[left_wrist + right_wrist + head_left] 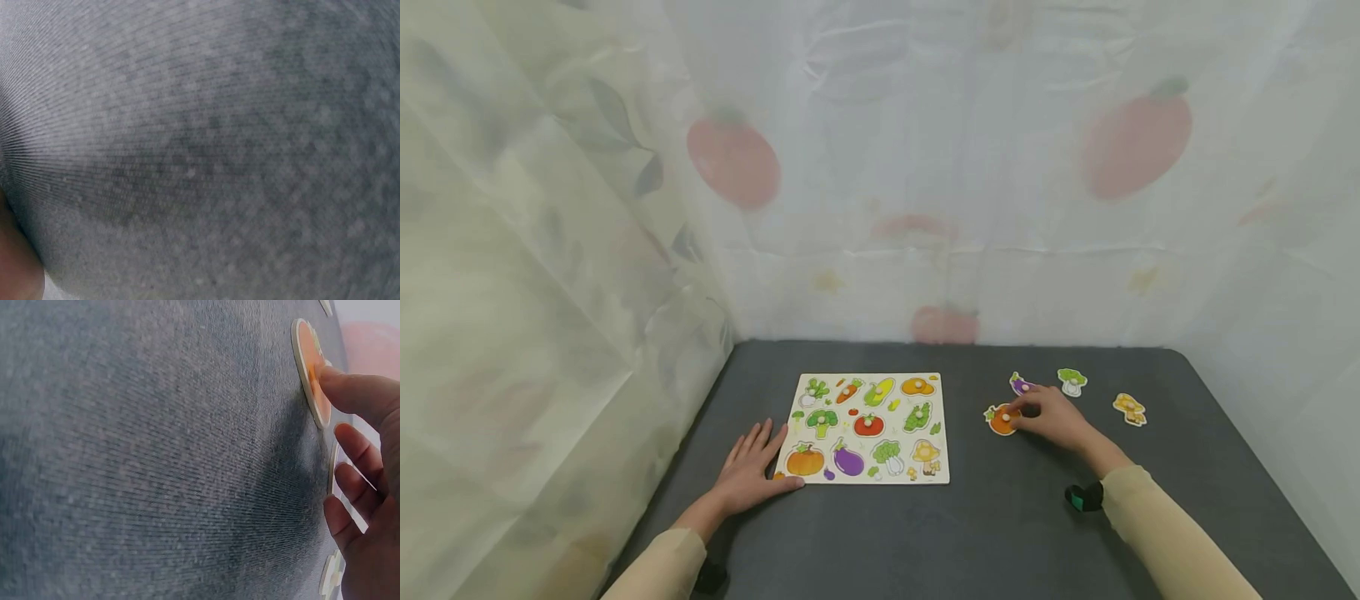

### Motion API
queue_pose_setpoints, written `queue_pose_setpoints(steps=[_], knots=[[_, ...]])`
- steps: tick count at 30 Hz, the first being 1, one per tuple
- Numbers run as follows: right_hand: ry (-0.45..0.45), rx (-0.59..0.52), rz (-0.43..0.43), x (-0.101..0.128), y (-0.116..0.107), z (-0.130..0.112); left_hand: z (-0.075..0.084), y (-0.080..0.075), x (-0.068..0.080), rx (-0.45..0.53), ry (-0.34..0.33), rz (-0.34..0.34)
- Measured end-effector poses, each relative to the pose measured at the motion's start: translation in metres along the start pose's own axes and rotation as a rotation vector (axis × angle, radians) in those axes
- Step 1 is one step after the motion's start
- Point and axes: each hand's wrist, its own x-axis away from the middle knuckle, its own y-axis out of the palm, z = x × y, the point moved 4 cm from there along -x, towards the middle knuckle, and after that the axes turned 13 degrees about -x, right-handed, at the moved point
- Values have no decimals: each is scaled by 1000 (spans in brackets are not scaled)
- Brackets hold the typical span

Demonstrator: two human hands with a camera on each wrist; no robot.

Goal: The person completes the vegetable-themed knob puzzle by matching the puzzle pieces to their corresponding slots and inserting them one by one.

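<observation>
A wooden vegetable puzzle board (942, 400) lies on the dark grey table (1000, 533), with several pieces seated in it. My left hand (752, 467) rests flat on the table, fingers spread, and touches the board's near left corner. My right hand (1037, 414) reaches to a loose orange piece (998, 422) to the right of the board. In the right wrist view one fingertip (337, 381) touches the orange piece (306, 356) at its peg, while the other fingers hang loosely bent and apart from it. The left wrist view shows only grey cloth and a bit of skin (15, 269).
More loose pieces lie around my right hand: a purple eggplant (1019, 383), a green and white vegetable (1072, 381), and a yellow one (1130, 408) farther right. Thin white curtains with a fruit print wall the table at the back and both sides.
</observation>
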Motion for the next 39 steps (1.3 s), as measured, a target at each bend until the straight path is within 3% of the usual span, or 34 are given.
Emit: queue_pose_setpoints(steps=[13, 20, 29, 39], knots=[[22, -63, -22, -4, 0, 9, -3, 5, 1, 51, 37, 42], [-11, -84, -22, -5, 2, 8, -4, 5, -1, 28, 4, -4], [30, -80, -34, -7, 3, 11, 1, 0, 1, 50, 31, 40], [-27, -38, -6, -8, 5, 13, -2, 4, 1, 55, 39, 45]])
